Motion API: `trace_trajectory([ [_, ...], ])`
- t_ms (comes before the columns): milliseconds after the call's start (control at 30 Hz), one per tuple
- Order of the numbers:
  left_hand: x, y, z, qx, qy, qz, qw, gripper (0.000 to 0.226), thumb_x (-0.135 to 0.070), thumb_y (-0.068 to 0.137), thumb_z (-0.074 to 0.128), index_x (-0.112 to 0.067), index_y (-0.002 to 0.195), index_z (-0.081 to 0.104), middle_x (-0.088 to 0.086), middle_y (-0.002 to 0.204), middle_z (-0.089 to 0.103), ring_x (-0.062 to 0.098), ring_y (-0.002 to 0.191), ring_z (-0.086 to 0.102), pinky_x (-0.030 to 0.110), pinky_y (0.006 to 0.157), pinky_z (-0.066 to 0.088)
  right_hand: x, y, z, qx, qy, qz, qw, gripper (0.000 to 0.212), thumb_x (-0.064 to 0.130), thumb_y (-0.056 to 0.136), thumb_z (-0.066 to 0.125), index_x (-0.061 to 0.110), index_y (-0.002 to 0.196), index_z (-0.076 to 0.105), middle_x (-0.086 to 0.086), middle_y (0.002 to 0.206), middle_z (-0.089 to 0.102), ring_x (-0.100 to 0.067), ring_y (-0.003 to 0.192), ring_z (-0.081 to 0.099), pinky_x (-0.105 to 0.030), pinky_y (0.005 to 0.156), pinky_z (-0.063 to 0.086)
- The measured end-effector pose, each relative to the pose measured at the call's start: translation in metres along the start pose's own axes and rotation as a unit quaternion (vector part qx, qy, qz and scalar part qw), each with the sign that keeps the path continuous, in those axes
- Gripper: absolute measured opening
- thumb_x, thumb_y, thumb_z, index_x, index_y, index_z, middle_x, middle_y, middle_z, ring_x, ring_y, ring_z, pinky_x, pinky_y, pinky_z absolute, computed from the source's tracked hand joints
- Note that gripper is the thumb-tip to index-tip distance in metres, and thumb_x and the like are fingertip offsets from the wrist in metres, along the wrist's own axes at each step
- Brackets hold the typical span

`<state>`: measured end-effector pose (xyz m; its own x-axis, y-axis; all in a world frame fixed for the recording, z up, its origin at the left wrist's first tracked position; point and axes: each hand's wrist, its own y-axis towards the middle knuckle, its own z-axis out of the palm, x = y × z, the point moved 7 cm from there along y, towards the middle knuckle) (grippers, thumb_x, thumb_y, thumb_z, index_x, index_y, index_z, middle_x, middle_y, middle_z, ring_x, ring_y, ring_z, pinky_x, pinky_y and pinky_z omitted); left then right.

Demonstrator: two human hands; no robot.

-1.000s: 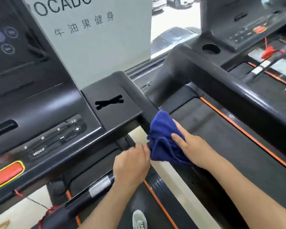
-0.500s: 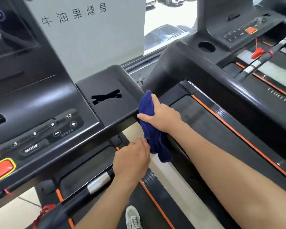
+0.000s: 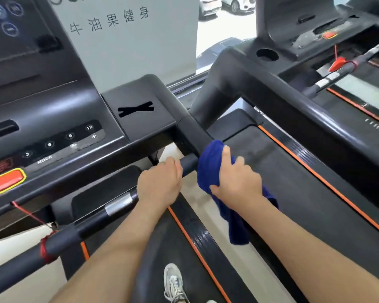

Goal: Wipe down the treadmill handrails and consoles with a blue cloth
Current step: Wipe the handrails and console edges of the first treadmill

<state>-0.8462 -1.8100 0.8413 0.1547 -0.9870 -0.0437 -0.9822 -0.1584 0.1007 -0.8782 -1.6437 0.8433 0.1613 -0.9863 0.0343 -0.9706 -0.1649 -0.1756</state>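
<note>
A blue cloth (image 3: 208, 162) is wrapped over the black right handrail (image 3: 194, 133) of the treadmill I stand on. My right hand (image 3: 236, 180) grips the cloth around the rail, and a loose tail of cloth hangs below my wrist. My left hand (image 3: 159, 182) grips the crossbar (image 3: 92, 217) just left of the cloth. The console (image 3: 59, 141), with number buttons and a red stop button (image 3: 4, 181), lies to the left.
A second treadmill with its own console (image 3: 315, 29), cup hole (image 3: 267, 54) and thick handrail (image 3: 298, 106) stands to the right. A red safety cord (image 3: 46, 248) is tied round the crossbar at lower left. My shoe (image 3: 174, 283) rests on the belt below.
My right hand has slid the cloth down the handrail from the console corner towards the crossbar junction. My left hand has kept its grip on the crossbar.
</note>
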Motion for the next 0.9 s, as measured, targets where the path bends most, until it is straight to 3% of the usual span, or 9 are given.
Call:
trace_trajectory([
  [133,0.003,-0.001,-0.005,-0.051,-0.056,-0.059,0.995,0.02,-0.025,0.098,0.04,-0.014,0.106,0.055,0.011,0.104,0.063,0.036,0.095,0.058,0.045,0.074,0.043,0.027,0.03,-0.003,-0.036,0.04,-0.007,0.999,0.103,0.044,0.075,0.073,0.013,0.149,0.008,-0.019,0.129,0.045,-0.036,0.107,0.055,-0.041,0.082,0.045],
  [267,-0.057,-0.053,-0.017,-0.165,-0.274,-0.03,0.947,0.029,-0.015,0.082,0.049,-0.012,0.108,0.062,0.009,0.102,0.055,0.029,0.093,0.052,0.041,0.08,0.044,0.002,-0.012,0.002,-0.064,-0.034,-0.04,0.997,0.093,0.038,0.086,0.06,0.018,0.152,-0.002,-0.017,0.128,0.044,-0.032,0.106,0.054,-0.039,0.079,0.043],
  [367,-0.111,-0.093,0.008,-0.03,-0.524,-0.134,0.841,0.04,-0.023,0.096,0.045,-0.016,0.135,0.048,0.0,0.129,0.05,0.015,0.12,0.047,0.02,0.099,0.034,-0.036,-0.054,0.008,-0.014,-0.012,-0.074,0.997,0.087,0.033,0.093,0.048,0.024,0.151,-0.016,-0.013,0.135,0.038,-0.028,0.106,0.053,-0.037,0.08,0.046],
  [467,-0.143,-0.101,0.022,0.056,-0.639,-0.216,0.736,0.058,-0.034,0.099,0.044,-0.021,0.15,0.018,-0.008,0.152,0.027,0.009,0.139,0.027,0.027,0.114,0.025,-0.063,-0.079,0.005,0.109,0.102,-0.101,0.984,0.091,0.028,0.09,0.052,0.029,0.151,-0.015,-0.005,0.147,0.032,-0.028,0.113,0.055,-0.034,0.087,0.046],
  [600,-0.133,-0.073,0.048,0.051,-0.691,-0.325,0.643,0.061,-0.049,0.097,0.038,-0.023,0.148,0.017,-0.004,0.149,0.033,0.02,0.136,0.035,0.034,0.111,0.029,-0.067,-0.047,-0.009,0.217,0.212,-0.069,0.951,0.061,0.025,0.09,0.049,0.02,0.146,0.024,-0.009,0.133,0.052,-0.025,0.111,0.053,-0.035,0.088,0.04],
  [700,-0.123,-0.05,0.073,0.051,-0.703,-0.366,0.607,0.068,-0.057,0.096,0.028,-0.029,0.154,0.005,-0.004,0.161,0.014,0.02,0.146,0.019,0.044,0.118,0.019,-0.052,-0.007,-0.011,0.17,0.325,-0.006,0.93,0.026,0.039,0.094,0.043,0.017,0.107,0.044,-0.002,0.105,0.058,-0.017,0.089,0.052,-0.033,0.072,0.037],
  [767,-0.122,-0.042,0.081,0.026,-0.72,-0.361,0.591,0.069,-0.056,0.098,0.028,-0.026,0.154,0.002,-0.006,0.162,0.007,0.015,0.147,0.012,0.042,0.12,0.015,-0.039,0.009,-0.002,0.143,0.351,0.021,0.925,0.049,0.058,0.092,0.04,0.014,0.112,0.038,-0.004,0.109,0.058,-0.023,0.098,0.053,-0.037,0.08,0.04],
  [833,-0.121,-0.039,0.087,0.013,-0.738,-0.359,0.572,0.072,-0.06,0.095,0.031,-0.029,0.154,0.006,-0.009,0.161,0.012,0.013,0.146,0.017,0.041,0.12,0.018,-0.027,0.02,0.006,0.128,0.329,0.021,0.935,0.068,0.064,0.091,0.034,0.017,0.14,0.029,-0.009,0.132,0.054,-0.031,0.119,0.049,-0.041,0.096,0.038],
  [900,-0.117,-0.035,0.089,0.001,-0.752,-0.361,0.551,0.084,-0.072,0.081,0.034,-0.034,0.153,0.014,-0.011,0.158,0.021,0.013,0.144,0.024,0.04,0.119,0.021,-0.02,0.032,0.006,0.129,0.322,0.014,0.938,0.072,0.066,0.09,0.033,0.023,0.148,0.028,-0.005,0.142,0.049,-0.029,0.127,0.045,-0.041,0.102,0.034],
])
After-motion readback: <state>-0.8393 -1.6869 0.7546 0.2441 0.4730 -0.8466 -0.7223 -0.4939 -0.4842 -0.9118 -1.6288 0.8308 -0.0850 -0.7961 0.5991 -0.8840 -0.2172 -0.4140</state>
